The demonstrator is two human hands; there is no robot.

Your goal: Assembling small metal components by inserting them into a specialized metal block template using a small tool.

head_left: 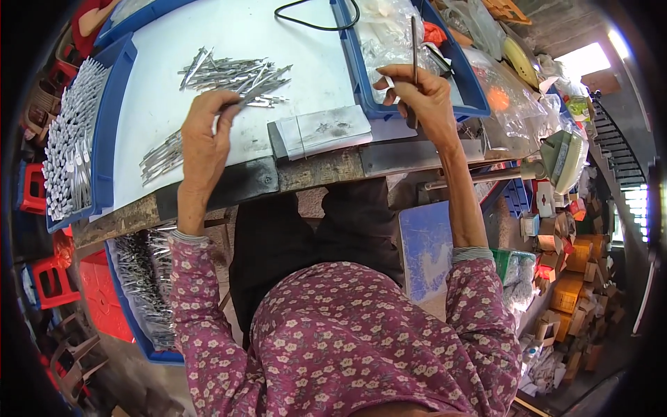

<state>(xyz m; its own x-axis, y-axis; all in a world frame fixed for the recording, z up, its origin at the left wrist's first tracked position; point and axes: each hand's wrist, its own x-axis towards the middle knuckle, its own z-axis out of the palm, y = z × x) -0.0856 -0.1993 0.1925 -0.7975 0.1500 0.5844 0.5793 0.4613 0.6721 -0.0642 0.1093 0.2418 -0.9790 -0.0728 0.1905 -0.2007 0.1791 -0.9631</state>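
From the head view, the left hand [205,135] rests on the pale surface [313,62], its fingers pinching one thin metal blade [251,94] drawn from the loose blade pile [236,75] just beyond them, likely to single it out. The right hand [420,97] pinches a slim upright rod [414,42] over the blue tray [417,69]. Left of the fingers, a blue bin [76,139] holds sorted pieces. Cardboard boxes [570,271] crowd the floor to the right.

One thin metal rod [414,42] stands upright over the blue tray [417,110]; grey metal pieces [236,75] (a loose pile) lie mid-table.
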